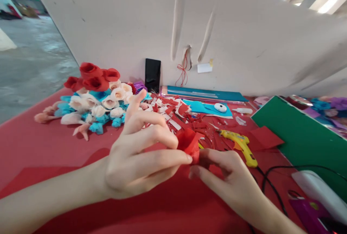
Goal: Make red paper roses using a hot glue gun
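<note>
Between my two hands is a red paper flower (189,143), cupped in shape and held above the red tabletop. My left hand (143,150) grips its left side and front, the forefinger raised and the other fingers bent around the petals. From the right, the thumb and fingertips of my right hand (226,172) pinch its lower edge. A yellow glue gun (240,143) lies just beyond my right hand. Behind the flower are scattered red and white paper scraps (173,113).
Finished red flowers (94,78) and cream flowers (111,101) are piled at the back left. A black phone (152,75) leans on the white partition (121,24). A green board (303,136) slants on the right, near a black cable (273,190) and a white dispenser (220,107).
</note>
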Demonstrator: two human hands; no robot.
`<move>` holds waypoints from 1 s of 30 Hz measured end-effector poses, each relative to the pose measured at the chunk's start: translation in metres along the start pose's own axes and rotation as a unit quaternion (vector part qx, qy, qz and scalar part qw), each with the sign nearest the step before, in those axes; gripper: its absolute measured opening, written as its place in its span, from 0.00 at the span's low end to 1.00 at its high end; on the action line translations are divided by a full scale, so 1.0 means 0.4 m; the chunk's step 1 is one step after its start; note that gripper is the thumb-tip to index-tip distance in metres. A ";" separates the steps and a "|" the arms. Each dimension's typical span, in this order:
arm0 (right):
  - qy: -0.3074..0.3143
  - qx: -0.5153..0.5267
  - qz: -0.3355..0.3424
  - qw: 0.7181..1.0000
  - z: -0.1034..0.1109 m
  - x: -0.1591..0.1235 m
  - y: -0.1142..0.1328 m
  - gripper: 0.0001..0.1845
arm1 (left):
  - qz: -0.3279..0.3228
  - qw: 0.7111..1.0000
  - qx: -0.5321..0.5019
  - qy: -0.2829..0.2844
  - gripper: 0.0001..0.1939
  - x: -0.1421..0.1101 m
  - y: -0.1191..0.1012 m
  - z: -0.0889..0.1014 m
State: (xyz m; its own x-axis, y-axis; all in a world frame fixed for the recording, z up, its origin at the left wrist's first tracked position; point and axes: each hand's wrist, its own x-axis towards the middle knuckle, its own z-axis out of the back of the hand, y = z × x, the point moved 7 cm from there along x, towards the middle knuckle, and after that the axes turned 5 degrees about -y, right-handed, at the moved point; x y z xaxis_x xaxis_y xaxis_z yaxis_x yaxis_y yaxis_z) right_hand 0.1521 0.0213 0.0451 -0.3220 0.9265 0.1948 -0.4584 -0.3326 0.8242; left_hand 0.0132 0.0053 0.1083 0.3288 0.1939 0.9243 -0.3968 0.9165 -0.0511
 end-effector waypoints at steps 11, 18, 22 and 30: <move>-0.026 -0.045 0.012 0.999 -0.003 -0.005 0.004 0.05 | 0.027 0.998 0.051 -0.033 0.07 0.005 0.000 -0.001; -0.074 -0.085 0.056 0.992 0.004 -0.013 0.014 0.05 | 0.031 0.999 0.027 -0.003 0.05 0.003 -0.001 -0.007; -0.098 -0.107 0.078 0.986 0.009 -0.015 0.022 0.05 | 0.047 0.998 0.031 -0.011 0.06 0.001 -0.003 -0.007; -0.137 -0.121 0.084 0.980 0.015 -0.023 0.026 0.05 | 0.040 0.998 0.049 -0.010 0.06 0.006 -0.008 -0.002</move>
State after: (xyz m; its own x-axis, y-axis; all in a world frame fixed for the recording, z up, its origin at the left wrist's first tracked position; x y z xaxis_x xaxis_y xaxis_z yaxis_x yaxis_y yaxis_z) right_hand 0.1552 0.0103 0.0550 -0.1901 0.8564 0.4800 -0.6113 -0.4859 0.6247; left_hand 0.0160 0.0030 0.1104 0.2760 0.2570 0.9262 -0.5029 0.8598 -0.0887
